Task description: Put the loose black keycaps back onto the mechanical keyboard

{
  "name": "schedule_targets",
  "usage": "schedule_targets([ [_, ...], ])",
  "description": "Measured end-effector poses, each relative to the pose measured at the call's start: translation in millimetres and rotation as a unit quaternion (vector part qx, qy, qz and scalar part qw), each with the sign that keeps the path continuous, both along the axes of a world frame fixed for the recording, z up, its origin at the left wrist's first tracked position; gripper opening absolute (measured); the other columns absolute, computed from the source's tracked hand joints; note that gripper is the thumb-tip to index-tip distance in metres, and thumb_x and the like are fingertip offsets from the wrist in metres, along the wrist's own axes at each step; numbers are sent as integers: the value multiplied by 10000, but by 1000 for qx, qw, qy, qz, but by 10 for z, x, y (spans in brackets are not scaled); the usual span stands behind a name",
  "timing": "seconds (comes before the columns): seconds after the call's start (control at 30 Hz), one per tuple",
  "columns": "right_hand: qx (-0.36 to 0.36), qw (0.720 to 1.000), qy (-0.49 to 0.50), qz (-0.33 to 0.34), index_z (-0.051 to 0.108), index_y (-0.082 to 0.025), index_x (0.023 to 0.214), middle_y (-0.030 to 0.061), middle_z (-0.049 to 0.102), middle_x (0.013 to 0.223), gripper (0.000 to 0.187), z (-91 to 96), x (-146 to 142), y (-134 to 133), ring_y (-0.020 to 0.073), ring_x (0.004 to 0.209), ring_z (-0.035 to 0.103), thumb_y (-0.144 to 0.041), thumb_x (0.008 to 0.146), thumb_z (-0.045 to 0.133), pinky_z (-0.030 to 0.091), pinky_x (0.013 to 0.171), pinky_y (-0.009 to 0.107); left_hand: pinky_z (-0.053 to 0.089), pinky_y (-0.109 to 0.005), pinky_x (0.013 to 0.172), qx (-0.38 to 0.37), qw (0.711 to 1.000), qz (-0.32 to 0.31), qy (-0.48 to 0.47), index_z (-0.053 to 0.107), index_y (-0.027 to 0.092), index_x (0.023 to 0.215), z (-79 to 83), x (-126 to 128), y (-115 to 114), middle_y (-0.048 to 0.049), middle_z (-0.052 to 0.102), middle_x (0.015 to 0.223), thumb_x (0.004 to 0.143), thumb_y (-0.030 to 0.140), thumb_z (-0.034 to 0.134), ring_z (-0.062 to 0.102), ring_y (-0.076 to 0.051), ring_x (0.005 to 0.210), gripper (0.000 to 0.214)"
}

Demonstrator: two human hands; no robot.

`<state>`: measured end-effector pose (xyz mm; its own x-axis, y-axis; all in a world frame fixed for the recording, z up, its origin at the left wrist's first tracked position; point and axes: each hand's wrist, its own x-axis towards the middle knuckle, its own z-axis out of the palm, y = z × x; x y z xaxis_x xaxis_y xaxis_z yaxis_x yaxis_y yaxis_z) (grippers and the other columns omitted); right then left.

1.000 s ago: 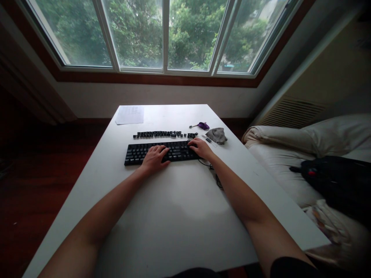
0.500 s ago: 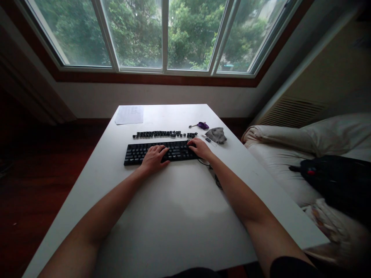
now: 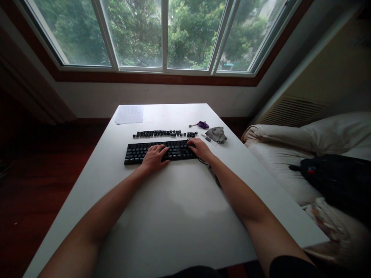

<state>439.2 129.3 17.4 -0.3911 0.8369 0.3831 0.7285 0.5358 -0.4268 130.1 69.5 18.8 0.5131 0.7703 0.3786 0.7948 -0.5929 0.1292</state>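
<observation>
A black keyboard (image 3: 136, 152) lies on the white table, with some of its keys hidden under my hands. My left hand (image 3: 155, 156) rests on the keyboard's middle, palm down, fingers stretched out and thumb apart. At the keyboard's right end is my right hand (image 3: 199, 148), its fingers bent and drawn together over the keys. Whatever is between those fingertips is too small and hidden to make out. Behind the keyboard, loose black keycaps (image 3: 158, 133) stand in uneven rows. A small dark tool with thin wire (image 3: 208, 139) lies just beyond my right hand.
On the white table (image 3: 174, 200), a grey cloth (image 3: 216, 134) and a purple-handled brush (image 3: 203, 124) lie at the back right. A paper sheet (image 3: 129, 114) is at the far left corner. A cable (image 3: 218, 181) runs beside my right forearm. A couch with a black bag (image 3: 336, 177) stands right.
</observation>
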Motion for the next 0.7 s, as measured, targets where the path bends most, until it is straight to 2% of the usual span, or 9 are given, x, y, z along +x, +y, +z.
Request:
schedule_targets([
  [0.17,-7,1000,17,-7,713,-207,1035,60,705,1015,179,-21,10,8,238,1018,588,-166,878,638,458,948,384,356,-512,1127,-6,1000,0,-7,536,268,1422,0,-3,-2,-103,537,1416,880,477,658,468,-335,1301,594],
  [0.33,17,999,15,-31,725,-205,1014,76,691,1061,161,-38,48,35,250,1069,574,-182,872,653,440,987,400,353,-520,1130,-7,1000,-1,-7,538,262,1421,-4,-9,-2,-107,537,1419,877,475,661,467,-339,1303,597],
  [0.5,-4,1000,-7,-23,719,-205,1030,58,703,963,171,-41,89,62,228,952,600,-181,876,650,465,893,361,359,-520,1127,-8,1000,0,-5,534,264,1427,-11,-15,-2,-106,537,1425,879,473,658,470,-339,1303,600],
  [0.7,-4,999,-19,-36,723,-207,1020,49,724,954,168,-24,98,41,220,911,627,-185,861,671,475,856,345,355,-516,1131,-7,1000,2,1,537,261,1422,-17,-20,4,-105,534,1431,882,482,652,469,-336,1305,595],
])
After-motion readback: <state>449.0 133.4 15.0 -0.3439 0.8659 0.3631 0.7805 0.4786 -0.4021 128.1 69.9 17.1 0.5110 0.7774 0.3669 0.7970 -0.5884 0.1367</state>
